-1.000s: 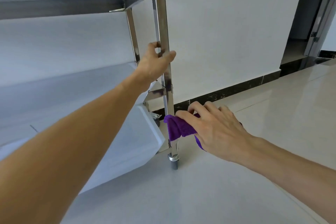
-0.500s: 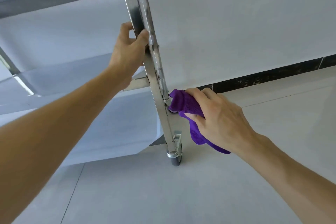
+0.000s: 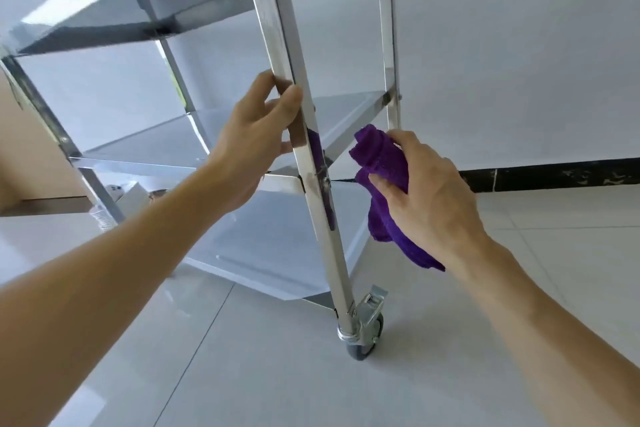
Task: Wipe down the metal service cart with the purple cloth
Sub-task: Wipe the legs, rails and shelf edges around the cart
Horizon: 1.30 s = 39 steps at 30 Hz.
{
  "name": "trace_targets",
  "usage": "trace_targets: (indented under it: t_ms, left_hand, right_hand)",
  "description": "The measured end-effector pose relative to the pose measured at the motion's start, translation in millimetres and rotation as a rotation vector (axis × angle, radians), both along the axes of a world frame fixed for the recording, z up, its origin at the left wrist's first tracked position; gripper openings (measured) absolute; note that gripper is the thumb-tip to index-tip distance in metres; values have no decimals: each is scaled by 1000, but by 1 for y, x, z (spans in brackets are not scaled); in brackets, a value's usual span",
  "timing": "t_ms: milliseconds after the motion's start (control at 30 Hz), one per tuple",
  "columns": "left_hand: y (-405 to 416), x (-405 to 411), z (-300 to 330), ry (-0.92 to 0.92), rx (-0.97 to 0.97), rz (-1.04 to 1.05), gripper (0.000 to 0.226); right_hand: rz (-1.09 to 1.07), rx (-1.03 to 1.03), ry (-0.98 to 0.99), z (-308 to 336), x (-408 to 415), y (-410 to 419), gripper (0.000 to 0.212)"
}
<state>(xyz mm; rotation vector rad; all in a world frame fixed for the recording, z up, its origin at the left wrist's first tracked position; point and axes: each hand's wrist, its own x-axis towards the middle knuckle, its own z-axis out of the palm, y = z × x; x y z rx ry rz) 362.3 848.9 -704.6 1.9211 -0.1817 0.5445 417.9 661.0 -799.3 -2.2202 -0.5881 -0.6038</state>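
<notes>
The metal service cart (image 3: 322, 218) fills the upper left, seen from low down, with shiny upright posts and flat shelves. My left hand (image 3: 252, 146) grips the near corner post just above the middle shelf joint. My right hand (image 3: 426, 198) holds the bunched purple cloth (image 3: 381, 163) to the right of that post, in the gap between the near post and the far post (image 3: 389, 45). The cloth's top end reaches close to the far post near the shelf corner; whether it touches is unclear. A loose end hangs below my palm.
A caster wheel (image 3: 367, 333) with a brake tab sits under the near post on the pale tiled floor (image 3: 277, 374). A white wall (image 3: 519, 45) with a dark skirting strip (image 3: 554, 175) stands behind. Some small white items (image 3: 121, 198) lie beyond the cart at the left.
The view has swung so more of the cart's shelves and the far post show. My right hand with the cloth has come off the near post and moved right and up.
</notes>
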Motion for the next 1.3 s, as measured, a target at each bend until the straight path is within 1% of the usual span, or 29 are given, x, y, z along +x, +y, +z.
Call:
trace_targets:
  t_ms: [167,300,400,467,600,700,800,900,1000,1067,1133,1167,1233,1300]
  left_hand:
    - [36,-33,-4,-39,49,-38,16]
    - [68,-63,-6,-55,22,-83,16]
    - [93,-92,-10,-75,-9,-68,24]
    - [110,-114,-14,-81,-35,-37,31]
    - [144,-160,-16,-116,-89,30,25]
    - [171,-196,-15,-113,-163,107,26]
    - [197,-227,-12,-112,-223,197,33]
    - [222,-250,-7,-142,-264,325,37]
    - [249,-270,-2,-145,-287,400,44]
    - [268,-284,-2,-122,-287,429,47]
    - [284,-292,-2,-108,-314,460,43]
    - [290,-295,-1,-112,-353,470,40]
    - [298,-298,0,-131,-453,475,36]
    - [305,-300,2,-131,-481,514,43]
  right_hand:
    - [-13,-79,-14,11,-8,26,44]
    - [16,-59,-22,31,-20,51,40]
    - [74,-29,-40,51,-35,74,36]
    - [120,-73,-40,65,-45,88,36]
    - [224,-169,5,90,-70,114,39]
    - [275,-208,-23,105,-93,142,41]
    - [344,-211,-27,116,-115,178,42]
    - [410,-161,-12,122,-135,219,41]
    - [450,-126,-26,119,-153,261,40]
    - [463,-208,-53,103,-163,291,37]
    - [442,-339,-103,75,-172,317,35]
    - [432,-366,-122,62,-178,328,38]
    - [443,-360,-155,43,-191,344,51]
    - [443,-411,-273,32,-203,359,59]
